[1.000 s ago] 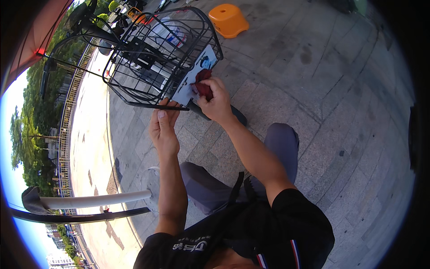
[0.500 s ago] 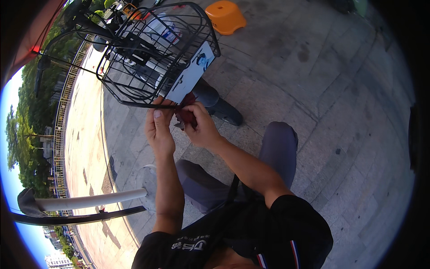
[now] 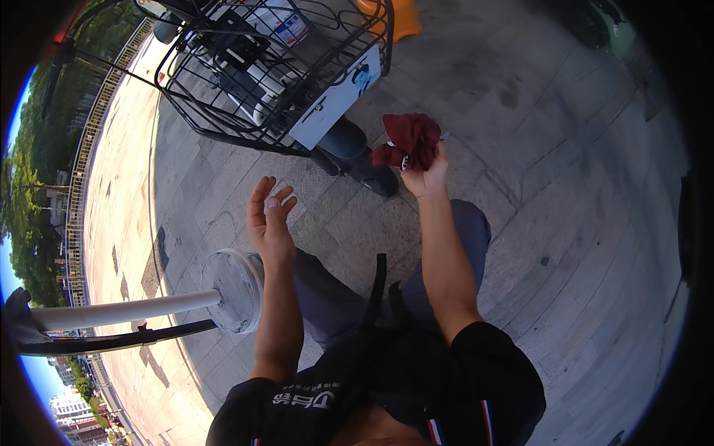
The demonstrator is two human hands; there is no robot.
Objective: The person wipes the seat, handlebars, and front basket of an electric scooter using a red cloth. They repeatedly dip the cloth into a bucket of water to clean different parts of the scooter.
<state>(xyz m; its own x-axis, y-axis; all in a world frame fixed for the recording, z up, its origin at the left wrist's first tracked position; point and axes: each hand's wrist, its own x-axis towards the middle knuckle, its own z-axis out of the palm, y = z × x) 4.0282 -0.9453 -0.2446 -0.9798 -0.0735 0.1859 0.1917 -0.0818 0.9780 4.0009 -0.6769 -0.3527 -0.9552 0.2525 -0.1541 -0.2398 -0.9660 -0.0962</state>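
Observation:
My right hand (image 3: 425, 175) is raised and grips a crumpled dark red cloth (image 3: 407, 141) just below and to the right of a black wire bicycle basket (image 3: 245, 111). My left hand (image 3: 269, 221) is held up lower and to the left, fingers spread, palm toward me, holding nothing. A white plate (image 3: 331, 100) is fixed to the basket's front. The bicycle's dark front tyre and mudguard (image 3: 349, 152) sit under the basket, between my two hands.
An orange plastic stool (image 3: 398, 18) stands on the grey paving beyond the basket. A white post with a round base (image 3: 223, 293) lies at my left. My knees in grey trousers are below the hands. Open stone paving spreads to the right.
Both hands have come away from the basket's lower edge. The right hand pulled back to the right with the red cloth; the left hand dropped and opened.

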